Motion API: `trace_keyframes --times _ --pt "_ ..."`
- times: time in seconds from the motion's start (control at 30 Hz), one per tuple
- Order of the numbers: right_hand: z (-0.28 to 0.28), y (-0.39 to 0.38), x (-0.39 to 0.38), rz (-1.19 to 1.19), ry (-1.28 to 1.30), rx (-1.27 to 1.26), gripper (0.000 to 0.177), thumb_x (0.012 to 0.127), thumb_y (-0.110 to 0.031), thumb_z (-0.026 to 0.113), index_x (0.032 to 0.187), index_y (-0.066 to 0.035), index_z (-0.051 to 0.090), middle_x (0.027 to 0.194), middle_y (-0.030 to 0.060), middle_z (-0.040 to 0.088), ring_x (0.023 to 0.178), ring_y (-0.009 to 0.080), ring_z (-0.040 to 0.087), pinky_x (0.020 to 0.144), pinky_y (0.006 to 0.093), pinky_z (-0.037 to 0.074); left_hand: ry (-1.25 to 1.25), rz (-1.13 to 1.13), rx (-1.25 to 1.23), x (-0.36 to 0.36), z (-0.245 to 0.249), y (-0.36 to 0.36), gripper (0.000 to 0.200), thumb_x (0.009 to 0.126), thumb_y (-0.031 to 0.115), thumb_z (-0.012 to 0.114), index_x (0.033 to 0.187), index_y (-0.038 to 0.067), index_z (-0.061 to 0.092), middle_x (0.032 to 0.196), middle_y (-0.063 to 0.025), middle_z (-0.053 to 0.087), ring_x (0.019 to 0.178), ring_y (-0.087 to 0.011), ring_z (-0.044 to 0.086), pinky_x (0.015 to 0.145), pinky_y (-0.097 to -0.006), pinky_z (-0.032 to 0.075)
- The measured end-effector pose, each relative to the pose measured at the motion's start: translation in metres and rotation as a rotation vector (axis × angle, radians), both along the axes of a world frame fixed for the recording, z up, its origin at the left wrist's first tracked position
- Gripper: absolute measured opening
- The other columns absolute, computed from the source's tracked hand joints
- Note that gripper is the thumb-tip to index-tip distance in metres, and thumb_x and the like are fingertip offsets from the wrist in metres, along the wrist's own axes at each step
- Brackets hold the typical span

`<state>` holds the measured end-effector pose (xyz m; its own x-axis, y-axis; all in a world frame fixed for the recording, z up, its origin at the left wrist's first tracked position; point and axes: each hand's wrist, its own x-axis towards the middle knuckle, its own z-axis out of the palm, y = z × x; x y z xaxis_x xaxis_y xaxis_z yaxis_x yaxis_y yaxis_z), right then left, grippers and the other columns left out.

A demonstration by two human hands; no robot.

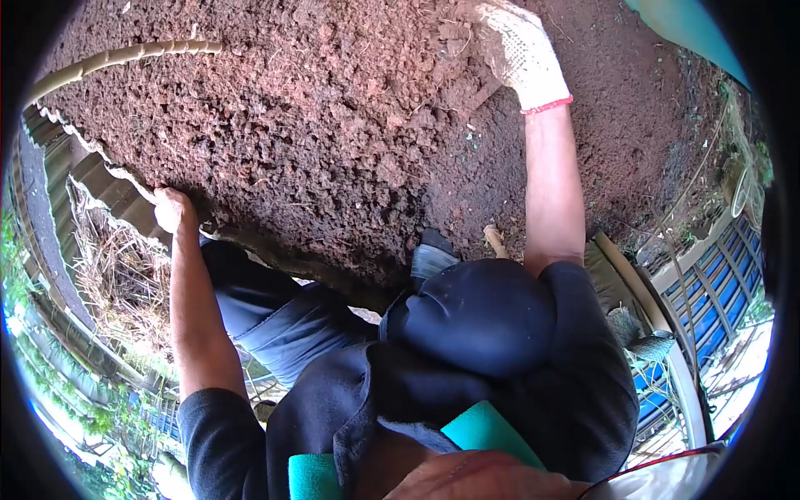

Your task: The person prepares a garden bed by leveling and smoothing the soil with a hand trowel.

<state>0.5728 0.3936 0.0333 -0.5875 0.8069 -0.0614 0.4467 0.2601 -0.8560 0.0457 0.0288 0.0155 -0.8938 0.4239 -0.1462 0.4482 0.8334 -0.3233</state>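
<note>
My left hand (172, 210), bare, is closed over the upper edge of a corrugated sheet (108, 185) that borders the soil at the left. At the top right, my right hand (523, 57) wears a white dotted knit glove with a red cuff, its finger side stained brown. Its fingers are curled down at the loose reddish-brown soil (333, 125); what they hold is hidden. A flat brown piece (483, 95), possibly a tool blade, shows just below the glove. Crumbly clods lie left of the glove, and smoother dark soil lies to its right.
A curved ridged stalk or hose (125, 57) crosses the upper left. Dry straw (129, 279) lies beyond the sheet. A short stick (496, 242) lies near my knee (479, 312). Blue slatted panels (708, 287) stand at the right, and a teal object (692, 29) enters the top right corner.
</note>
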Motion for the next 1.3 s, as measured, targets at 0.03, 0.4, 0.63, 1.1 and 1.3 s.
trace_keyframes --times 0.03,0.4,0.63,1.1,1.3 --pt "0.012 -0.003 0.000 -0.100 0.187 -0.234 0.027 0.090 -0.007 0.058 0.115 0.006 0.057 0.092 0.0105 0.070 0.076 0.0130 0.066 0.066 0.0222 0.053 0.020 -0.025 0.002 -0.002 -0.003 -0.004 0.029 0.096 0.025 0.036 0.101 0.006 0.058 0.090 -0.0234 0.068 0.081 -0.0396 0.068 0.072 -0.0481 0.055" --pt "0.061 -0.012 -0.033 -0.497 0.748 -0.730 0.034 0.090 -0.009 0.062 0.119 0.007 0.055 0.096 0.0108 0.069 0.079 0.0144 0.068 0.067 0.0220 0.055 0.054 -0.070 0.041 -0.002 -0.004 -0.006 0.025 0.095 0.025 0.039 0.097 0.007 0.058 0.084 -0.0215 0.068 0.076 -0.0379 0.068 0.068 -0.0471 0.055" --pt "0.046 0.016 -0.070 -0.466 -0.219 0.439 0.050 0.090 -0.042 0.057 0.124 -0.005 0.059 0.126 0.0259 0.055 0.119 0.0386 0.052 0.100 0.0405 0.043 -0.020 0.031 0.183 0.014 0.007 0.003 0.035 0.096 0.029 0.031 0.103 0.007 0.057 0.093 -0.0262 0.066 0.087 -0.0448 0.064 0.077 -0.0520 0.051" --pt "0.052 0.004 -0.256 0.254 -0.334 0.702 0.026 0.084 -0.030 0.057 0.094 -0.006 0.064 0.098 0.0190 0.064 0.096 0.0314 0.063 0.078 0.0447 0.052 0.023 0.047 0.104 0.020 0.007 0.006 0.029 0.097 0.027 0.039 0.100 0.008 0.061 0.086 -0.0212 0.069 0.075 -0.0378 0.069 0.068 -0.0467 0.056" --pt "0.101 0.046 -0.244 0.161 -0.556 0.503 0.022 0.081 -0.021 0.053 0.091 -0.006 0.065 0.088 0.0151 0.068 0.078 0.0277 0.069 0.066 0.0404 0.056 0.181 -0.106 0.144 0.012 -0.012 -0.004 0.025 0.095 0.023 0.046 0.085 0.007 0.061 0.069 -0.0141 0.067 0.059 -0.0307 0.067 0.053 -0.0397 0.055"
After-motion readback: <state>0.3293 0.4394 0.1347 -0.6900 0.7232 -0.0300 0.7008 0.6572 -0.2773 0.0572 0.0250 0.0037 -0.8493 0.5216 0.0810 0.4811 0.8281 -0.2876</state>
